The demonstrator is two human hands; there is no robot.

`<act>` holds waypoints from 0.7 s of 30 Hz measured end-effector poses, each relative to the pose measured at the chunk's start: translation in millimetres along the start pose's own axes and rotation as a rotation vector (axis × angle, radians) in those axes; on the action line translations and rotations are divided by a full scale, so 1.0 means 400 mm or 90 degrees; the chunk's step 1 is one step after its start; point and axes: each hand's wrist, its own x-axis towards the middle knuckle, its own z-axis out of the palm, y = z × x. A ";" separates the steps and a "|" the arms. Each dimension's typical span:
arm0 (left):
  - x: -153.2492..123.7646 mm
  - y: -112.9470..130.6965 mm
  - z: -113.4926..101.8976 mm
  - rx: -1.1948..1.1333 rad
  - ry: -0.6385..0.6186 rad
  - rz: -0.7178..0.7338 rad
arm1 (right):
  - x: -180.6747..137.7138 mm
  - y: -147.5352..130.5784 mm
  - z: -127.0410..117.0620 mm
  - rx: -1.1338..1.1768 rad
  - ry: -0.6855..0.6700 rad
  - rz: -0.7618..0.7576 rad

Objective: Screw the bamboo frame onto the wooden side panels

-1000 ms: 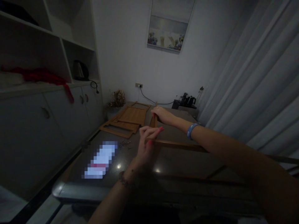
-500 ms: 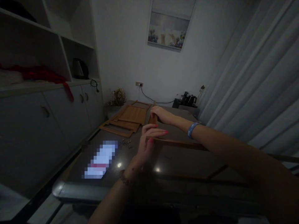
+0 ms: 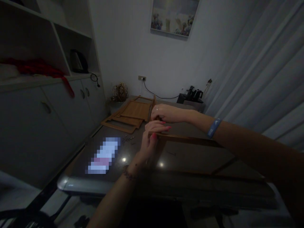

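Note:
My left hand grips the end of a long wooden strip, thumb on the near side and fingers stretched beyond it. The strip runs right, passing behind my right forearm. Just past the left fingertips, my right hand is closed, knuckles up, against an upright wooden piece that meets the strip's end. The curled fingers hide what they hold. To the left lie several flat wooden panels and frames, partly overlapping. Small metal screws are scattered near the left hand.
A lit phone-like object, blurred out, lies on the dark glossy table at the left. A thin metal piece rests beneath the strip. White cabinets stand left, a curtain right. A dark kettle is at the back.
My right hand has turned over, its knuckles now up and its elbow further out to the right. The left hand keeps its hold. The view has tilted slightly downward.

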 end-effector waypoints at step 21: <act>0.002 -0.006 0.003 -0.017 -0.002 -0.003 | 0.003 -0.006 0.026 0.000 0.061 0.002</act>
